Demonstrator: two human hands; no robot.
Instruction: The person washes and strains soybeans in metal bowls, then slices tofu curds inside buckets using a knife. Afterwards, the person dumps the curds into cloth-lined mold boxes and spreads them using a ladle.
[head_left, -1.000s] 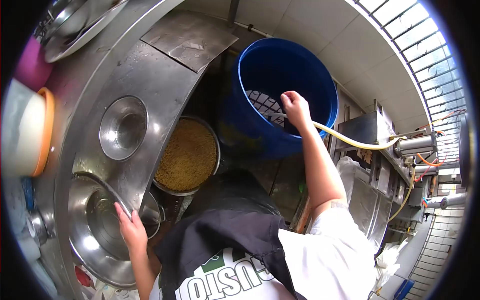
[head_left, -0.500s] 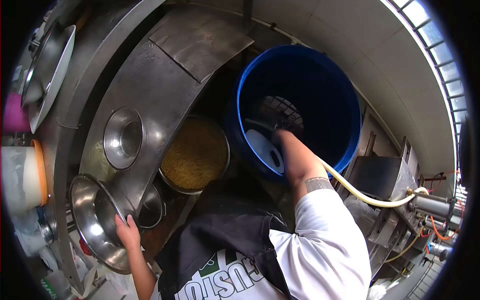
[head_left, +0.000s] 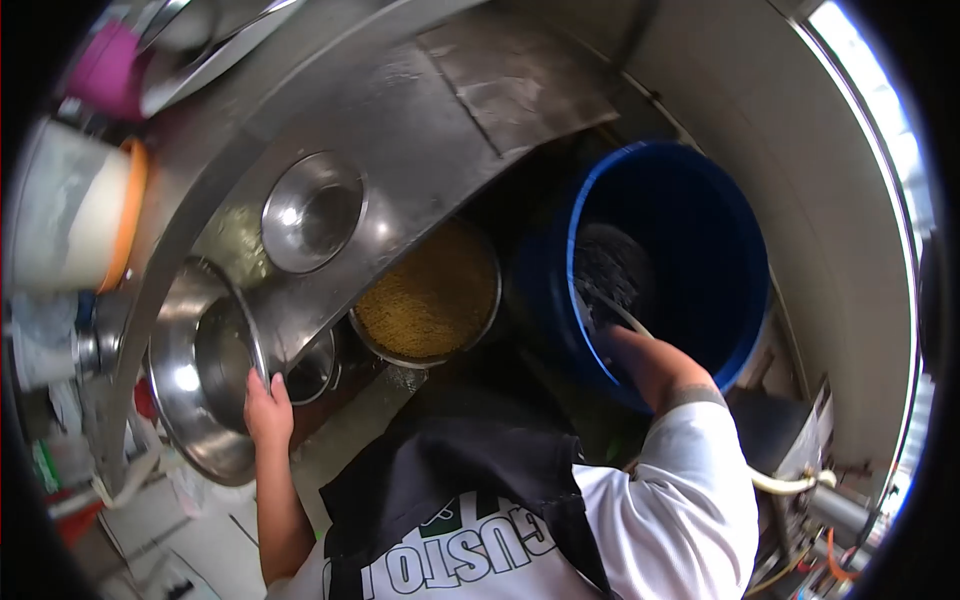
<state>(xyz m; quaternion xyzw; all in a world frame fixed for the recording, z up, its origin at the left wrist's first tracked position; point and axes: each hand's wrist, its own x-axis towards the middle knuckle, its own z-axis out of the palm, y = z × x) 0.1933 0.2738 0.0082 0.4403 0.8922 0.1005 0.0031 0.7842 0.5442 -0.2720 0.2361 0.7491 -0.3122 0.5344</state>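
My left hand (head_left: 268, 408) grips the rim of a large shiny metal bowl (head_left: 185, 410), which is tilted against the edge of the steel counter (head_left: 400, 110). Inside a tall blue barrel (head_left: 757, 235), my right hand (head_left: 612, 338) reaches down past the near rim. Its fingers are lost in shadow, so what they hold, if anything, is hidden. A pale hose (head_left: 627, 316) shows beside that hand in the barrel. Dark, rippled liquid (head_left: 612, 262) appears at the bottom. Between bowl and barrel stands a metal pot (head_left: 497, 290) of yellow-brown grains (head_left: 420, 310).
A smaller metal bowl (head_left: 315, 212) sits on the counter. Below the counter edge is another metal pot (head_left: 318, 370). A white tub with an orange rim (head_left: 126, 225) stands at left. The hose (head_left: 785, 486) leads to pipework at lower right.
The view has shifted, so the barrel lies further right and the held bowl higher. A white piece with an oval hole, seen by my right hand earlier, no longer shows.
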